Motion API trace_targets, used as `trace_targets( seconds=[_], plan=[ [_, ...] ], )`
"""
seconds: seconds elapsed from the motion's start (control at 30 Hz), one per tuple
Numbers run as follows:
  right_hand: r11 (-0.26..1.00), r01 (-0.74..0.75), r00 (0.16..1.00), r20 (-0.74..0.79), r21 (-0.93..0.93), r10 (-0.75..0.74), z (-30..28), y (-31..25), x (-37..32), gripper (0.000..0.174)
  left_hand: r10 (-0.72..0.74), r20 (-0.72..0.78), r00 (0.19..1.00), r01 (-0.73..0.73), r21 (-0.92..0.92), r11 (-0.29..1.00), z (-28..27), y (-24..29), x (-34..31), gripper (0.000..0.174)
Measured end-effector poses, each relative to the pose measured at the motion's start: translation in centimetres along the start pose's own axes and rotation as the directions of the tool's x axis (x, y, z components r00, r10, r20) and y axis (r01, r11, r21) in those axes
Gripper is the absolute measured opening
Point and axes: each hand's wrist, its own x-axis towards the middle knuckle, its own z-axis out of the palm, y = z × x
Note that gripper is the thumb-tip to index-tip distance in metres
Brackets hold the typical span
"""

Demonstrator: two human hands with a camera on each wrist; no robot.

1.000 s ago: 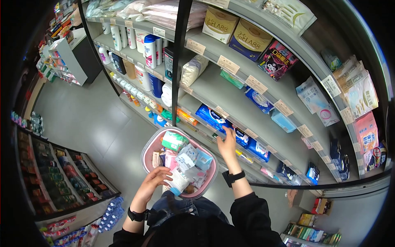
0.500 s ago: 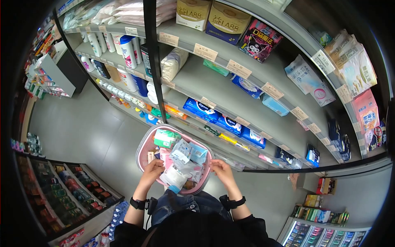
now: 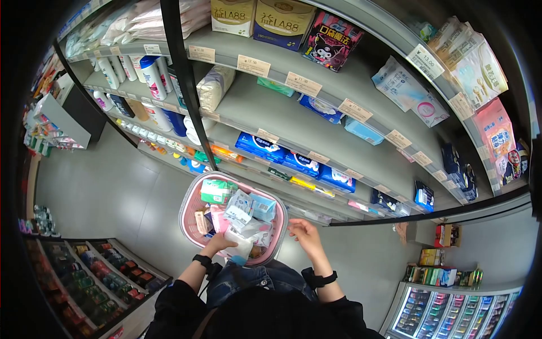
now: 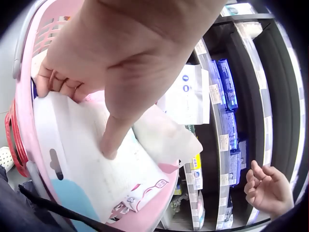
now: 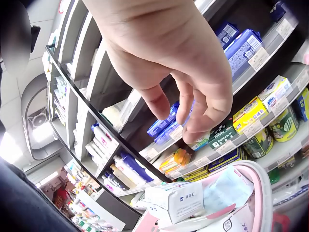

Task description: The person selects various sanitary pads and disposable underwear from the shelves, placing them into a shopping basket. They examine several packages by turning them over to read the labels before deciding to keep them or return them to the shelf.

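Note:
A pink basket (image 3: 188, 204) filled with packaged goods stands in front of my body. My left hand (image 3: 219, 244) reaches over its near left side and grips a white package with a blue corner (image 4: 79, 150), thumb on the face and fingers curled over the edge. Beside that package lie a green pack (image 3: 217, 191), a pale blue pack (image 3: 263, 208) and a white box marked ABC (image 5: 178, 200). My right hand (image 3: 305, 234) hovers just outside the basket's right rim, fingers loosely bent and holding nothing.
Shelving with blue packs (image 3: 299, 164), gold boxes (image 3: 282, 24) and bottles (image 3: 152, 77) runs along the front and right. A black shelf post (image 3: 186, 73) rises behind the basket. Low display racks (image 3: 90, 271) are at lower left, and grey floor (image 3: 135, 192) stretches to the left.
My right hand has drawn back from the blue packs on the shelf to beside the basket. The left hand has lowered onto the white package. The head view has swung right.

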Motion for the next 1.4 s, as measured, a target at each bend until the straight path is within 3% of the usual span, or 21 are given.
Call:
trace_targets(
  seconds=[0.17, 0.27, 0.33, 0.4, 0.47, 0.53, 0.6, 0.67, 0.73, 0.8, 0.87, 0.9, 0.97, 1.0, 1.03, 1.07, 1.1, 1.13, 1.2, 1.27, 1.4],
  plan=[
    [1.000, 0.010, 1.000, -0.003, 0.008, -0.010, 0.2, 0.0, 0.3, 0.027, -0.070, -0.024, 0.997, 0.069, -0.019, 0.997, -1.0, -2.1, 0.2, 0.055],
    [1.000, 0.010, 1.000, 0.002, -0.005, -0.010, 0.6, -0.4, 0.4, 0.027, -0.093, -0.131, 0.987, 0.099, 0.040, 0.994, -4.6, 1.4, -4.2, 0.044],
    [1.000, 0.013, 1.000, 0.018, 0.002, -0.013, 1.0, -0.6, 0.6, 0.026, 0.112, -0.265, 0.958, -0.120, -0.013, 0.993, -6.6, 2.8, -6.8, 0.036],
    [1.000, 0.015, 0.998, 0.067, -0.004, -0.015, 1.1, -1.1, 0.6, 0.027, 0.158, -0.288, 0.944, -0.171, -0.020, 0.985, -8.5, 7.2, -10.4, 0.028],
    [1.000, 0.017, 0.993, 0.117, -0.012, -0.015, 1.5, -2.2, 0.5, 0.028, 0.301, -0.316, 0.900, -0.353, -0.123, 0.927, -9.4, 9.8, -12.5, 0.026],
    [0.997, -0.048, 0.959, 0.283, 0.065, 0.028, 1.9, -4.4, -0.1, 0.040, 0.304, -0.286, 0.909, -0.349, -0.121, 0.929, -9.9, 14.6, -15.2, 0.026],
    [0.987, -0.112, 0.929, 0.364, 0.119, 0.062, 2.6, -6.6, -0.9, 0.045, 0.615, -0.449, 0.649, -0.701, -0.036, 0.712, -9.3, 17.1, -16.2, 0.022],
    [0.970, -0.179, 0.893, 0.442, 0.167, 0.088, 2.8, -8.5, -1.7, 0.050, 0.650, -0.464, 0.602, -0.740, -0.019, 0.672, -8.9, 18.8, -16.8, 0.023],
    [0.732, -0.410, 0.737, 0.670, 0.544, -0.085, 2.6, -9.9, -2.3, 0.051, 0.799, -0.500, 0.335, -0.863, 0.178, 0.474, -9.2, 20.1, -16.9, 0.027],
    [0.700, -0.423, 0.709, 0.691, 0.576, -0.140, 2.3, -10.3, -2.5, 0.050, 0.810, -0.479, 0.337, -0.876, 0.155, 0.456, -9.4, 20.3, -17.0, 0.035],
    [0.907, -0.153, 0.818, 0.566, 0.391, -0.106, 2.2, -10.0, -3.0, 0.054, 0.880, -0.392, 0.269, -0.872, 0.288, 0.395, -9.7, 20.8, -17.2, 0.041],
    [0.912, -0.147, 0.837, 0.539, 0.384, -0.092, 2.1, -10.1, -3.0, 0.059, 0.880, -0.392, 0.267, -0.873, 0.289, 0.393, -9.5, 20.9, -17.3, 0.041],
    [0.906, -0.092, 0.858, 0.495, 0.414, -0.139, 2.1, -10.1, -3.4, 0.058, 0.759, -0.502, 0.415, -0.749, 0.285, 0.598, -9.0, 21.0, -17.6, 0.060],
    [0.897, -0.040, 0.874, 0.450, 0.441, -0.183, 2.1, -10.2, -3.6, 0.057, 0.760, -0.501, 0.414, -0.750, 0.285, 0.597, -8.4, 21.0, -17.6, 0.060],
    [0.897, -0.039, 0.874, 0.449, 0.441, -0.183, 2.2, -10.4, -3.8, 0.057, 0.606, -0.591, 0.533, -0.782, -0.072, 0.618, -7.8, 20.9, -17.5, 0.066],
    [0.891, 0.021, 0.883, 0.409, 0.453, -0.229, 2.3, -10.6, -3.9, 0.059, 0.438, -0.603, 0.667, -0.732, -0.419, 0.537, -7.4, 20.9, -17.4, 0.072],
    [0.883, 0.081, 0.888, 0.368, 0.463, -0.275, 2.5, -10.8, -4.1, 0.061, 0.422, -0.483, 0.767, -0.638, -0.501, 0.585, -7.9, 20.5, -17.5, 0.078],
    [0.883, 0.081, 0.889, 0.367, 0.463, -0.274, 2.6, -10.9, -4.2, 0.061, 0.422, -0.482, 0.768, -0.637, -0.503, 0.585, -8.1, 20.3, -17.5, 0.078],
    [0.863, 0.164, 0.906, 0.274, 0.478, -0.324, 2.8, -11.0, -4.2, 0.063, 0.515, -0.196, 0.834, -0.463, -0.756, 0.463, -8.2, 20.0, -17.4, 0.074],
    [0.868, 0.172, 0.900, 0.284, 0.467, -0.331, 2.7, -11.0, -4.2, 0.064, 0.537, -0.170, 0.826, -0.434, -0.799, 0.416, -7.4, 20.9, -17.8, 0.074],
    [0.877, 0.158, 0.892, 0.316, 0.453, -0.324, 3.0, -11.5, -4.5, 0.065, 0.563, -0.155, 0.812, -0.467, -0.751, 0.466, -6.7, 21.9, -17.6, 0.072]
  ],
)
